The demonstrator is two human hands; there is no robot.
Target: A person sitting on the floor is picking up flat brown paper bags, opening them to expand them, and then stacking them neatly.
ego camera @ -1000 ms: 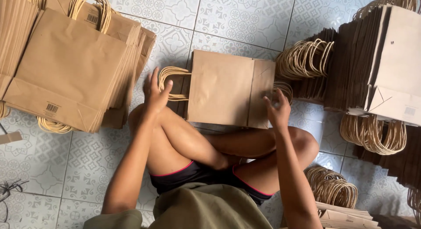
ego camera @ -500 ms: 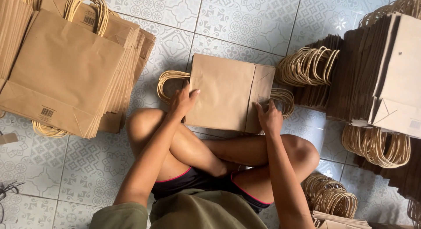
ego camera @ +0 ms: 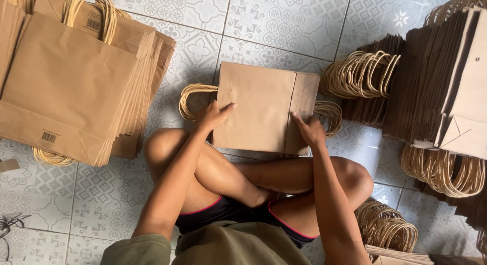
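A flat brown paper bag with twisted rope handles lies on the tiled floor just beyond my crossed legs. My left hand rests on the bag's left edge, index finger stretched onto the paper. My right hand presses on the folded bottom flap at the bag's lower right. Neither hand lifts the bag; both lie flat on it.
A stack of finished brown bags lies at the left. More stacked bags with rope handles stand at the right, a handle bundle beside them. Further bags and handles lie by my right knee.
Both hands came down from the air onto the bag. The left hand slid to its left edge and the right hand to the folded flap.
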